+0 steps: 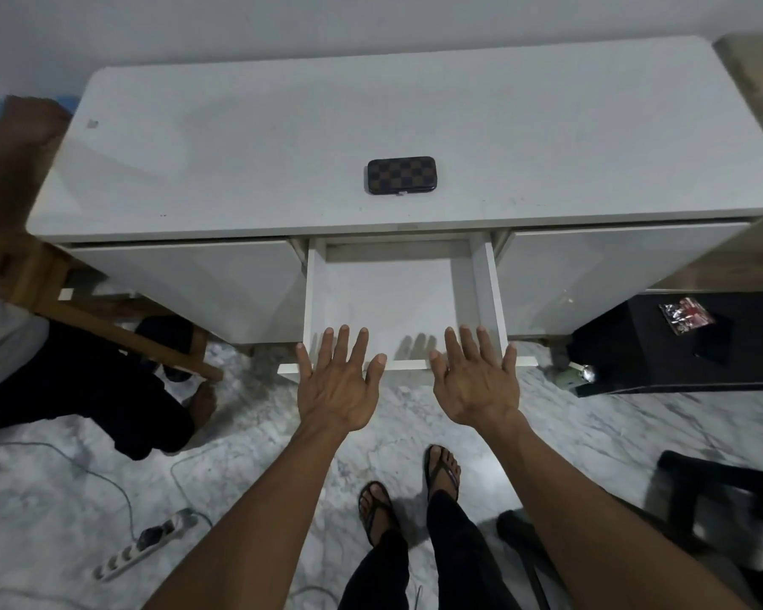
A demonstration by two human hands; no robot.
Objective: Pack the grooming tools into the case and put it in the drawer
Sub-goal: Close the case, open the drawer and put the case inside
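Note:
A small brown-and-black checkered case (401, 175) lies closed on the white desk top (283, 138), near its front edge. Below it the middle drawer (388, 297) stands pulled out, and nothing lies inside it. My left hand (338, 380) and my right hand (476, 380) hover side by side over the drawer's front edge, palms down, fingers spread, holding nothing. No loose grooming tools are in view.
Another person sits on a wooden chair (76, 310) at the left, legs reaching under the desk. A black cabinet (679, 345) stands at the right, a black chair (723, 512) at lower right. A power strip (146, 543) and cable lie on the marble floor.

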